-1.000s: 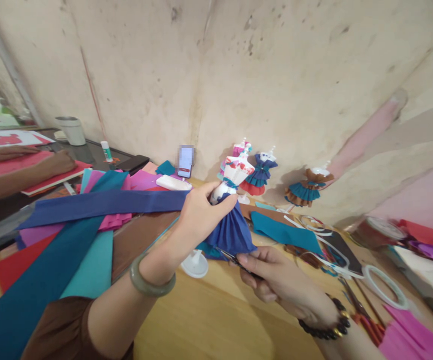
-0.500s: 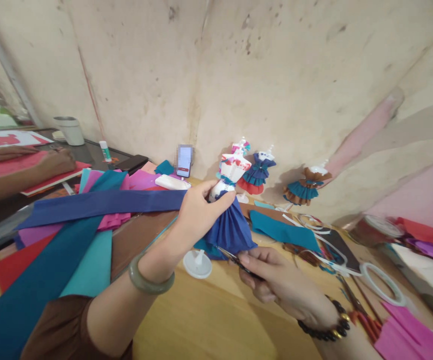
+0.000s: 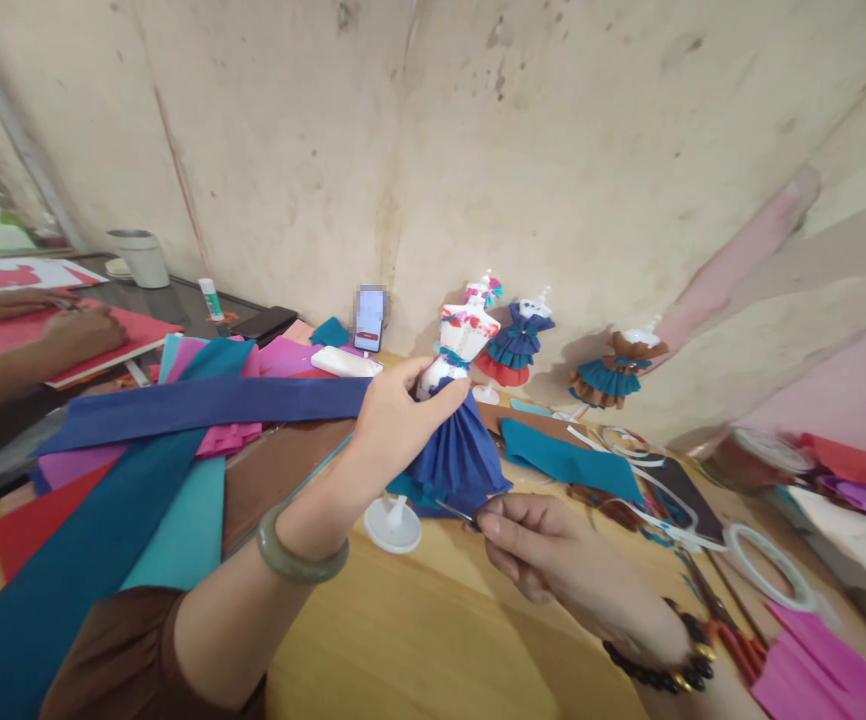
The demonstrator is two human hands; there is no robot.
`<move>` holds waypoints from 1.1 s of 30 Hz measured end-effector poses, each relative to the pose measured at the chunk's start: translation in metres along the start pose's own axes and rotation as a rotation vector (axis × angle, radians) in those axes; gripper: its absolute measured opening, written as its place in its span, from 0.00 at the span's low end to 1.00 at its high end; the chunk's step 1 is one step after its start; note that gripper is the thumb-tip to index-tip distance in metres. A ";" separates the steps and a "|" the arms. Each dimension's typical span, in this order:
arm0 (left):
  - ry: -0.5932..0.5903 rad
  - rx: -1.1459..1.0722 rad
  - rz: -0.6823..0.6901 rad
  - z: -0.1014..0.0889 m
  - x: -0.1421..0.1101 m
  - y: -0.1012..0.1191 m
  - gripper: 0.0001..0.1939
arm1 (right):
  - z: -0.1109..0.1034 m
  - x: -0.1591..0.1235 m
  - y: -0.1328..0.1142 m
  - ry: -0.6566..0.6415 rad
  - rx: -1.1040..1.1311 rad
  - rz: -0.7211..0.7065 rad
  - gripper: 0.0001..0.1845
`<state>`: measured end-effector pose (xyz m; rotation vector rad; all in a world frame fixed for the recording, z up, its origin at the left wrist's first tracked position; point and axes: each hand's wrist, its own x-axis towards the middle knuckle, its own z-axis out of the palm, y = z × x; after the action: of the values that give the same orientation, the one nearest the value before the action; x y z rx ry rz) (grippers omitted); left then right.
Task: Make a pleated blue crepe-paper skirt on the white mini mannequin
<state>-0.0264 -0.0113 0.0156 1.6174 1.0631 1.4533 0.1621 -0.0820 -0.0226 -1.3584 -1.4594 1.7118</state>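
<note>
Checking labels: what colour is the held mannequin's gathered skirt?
Gathered skirt: mostly blue, some teal; best in head view.

A phone (image 3: pixel 370 318) stands left of the held mannequin (image 3: pixel 467 338), scissors (image 3: pixel 716 611) right.

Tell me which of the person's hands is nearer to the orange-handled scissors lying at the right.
Right. The right hand is to the left of the scissors; the left hand is farther left, gripping the small mannequin.

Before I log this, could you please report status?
Left hand: gripping small white mannequin at hips. Right hand: pinching slim metal tool by hem of pleated blue skirt. Long flat blue strip: behind left hand, one end hidden.
</note>
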 end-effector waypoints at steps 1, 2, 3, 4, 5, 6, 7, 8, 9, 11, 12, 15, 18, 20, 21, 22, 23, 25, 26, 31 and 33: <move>0.002 -0.002 -0.001 0.000 0.000 0.000 0.09 | -0.001 -0.001 0.000 -0.015 -0.022 0.000 0.33; 0.005 -0.002 -0.002 0.000 0.000 -0.001 0.09 | -0.001 -0.002 0.001 -0.030 -0.047 -0.005 0.33; 0.008 -0.001 -0.004 0.000 0.000 -0.001 0.09 | -0.002 -0.002 0.000 -0.038 -0.073 -0.014 0.33; 0.009 -0.001 -0.005 0.000 0.000 -0.002 0.09 | -0.002 -0.003 0.000 -0.039 -0.099 -0.026 0.34; 0.009 -0.001 -0.006 0.000 0.001 -0.003 0.09 | -0.002 -0.003 0.000 -0.032 -0.120 -0.038 0.34; 0.008 -0.001 -0.006 0.000 0.001 -0.003 0.09 | -0.002 -0.004 -0.001 -0.022 -0.133 -0.047 0.34; 0.005 -0.001 -0.005 0.000 0.001 -0.004 0.09 | -0.002 -0.004 -0.001 -0.009 -0.137 -0.054 0.34; 0.002 0.000 -0.005 0.000 0.001 -0.004 0.10 | -0.003 -0.004 -0.002 0.004 -0.133 -0.061 0.34; 0.001 0.001 -0.005 0.000 0.001 -0.004 0.10 | -0.003 -0.003 -0.003 0.016 -0.123 -0.071 0.33; 0.003 0.005 -0.013 0.001 0.001 -0.005 0.10 | -0.003 -0.003 -0.004 0.032 -0.105 -0.100 0.33; 0.006 0.006 -0.018 0.001 0.001 -0.005 0.10 | -0.003 -0.002 -0.005 0.040 -0.100 -0.115 0.32; 0.008 0.007 -0.022 0.001 0.000 -0.006 0.10 | -0.002 -0.001 -0.007 0.047 -0.092 -0.134 0.32; 0.001 0.012 -0.005 0.002 -0.001 -0.007 0.10 | -0.001 0.002 -0.008 0.038 -0.095 -0.125 0.32; -0.004 0.013 0.007 0.002 -0.001 -0.006 0.10 | -0.001 0.004 -0.007 0.031 -0.097 -0.129 0.32; -0.006 0.013 0.010 0.002 -0.001 -0.006 0.11 | -0.002 0.005 -0.006 0.027 -0.093 -0.131 0.31; -0.008 0.013 0.009 0.003 -0.001 -0.005 0.11 | -0.002 0.006 -0.005 0.022 -0.086 -0.131 0.31; -0.008 0.013 0.006 0.003 -0.001 -0.005 0.11 | -0.002 0.007 -0.004 0.019 -0.075 -0.128 0.31; -0.003 0.010 -0.003 0.003 -0.001 -0.004 0.12 | -0.003 0.008 -0.003 0.017 -0.052 -0.115 0.31; 0.002 0.008 -0.005 0.003 -0.001 -0.004 0.12 | -0.003 0.008 -0.002 0.019 -0.038 -0.112 0.30; 0.039 -0.014 0.013 0.003 0.000 -0.011 0.12 | -0.004 0.008 0.000 -0.007 -0.020 -0.100 0.30; 0.053 -0.023 0.020 0.003 0.001 -0.012 0.12 | -0.005 0.008 0.001 -0.022 -0.035 -0.100 0.31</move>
<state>-0.0247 -0.0056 0.0042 1.5858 1.0591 1.5241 0.1635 -0.0736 -0.0260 -1.2664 -1.5497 1.6498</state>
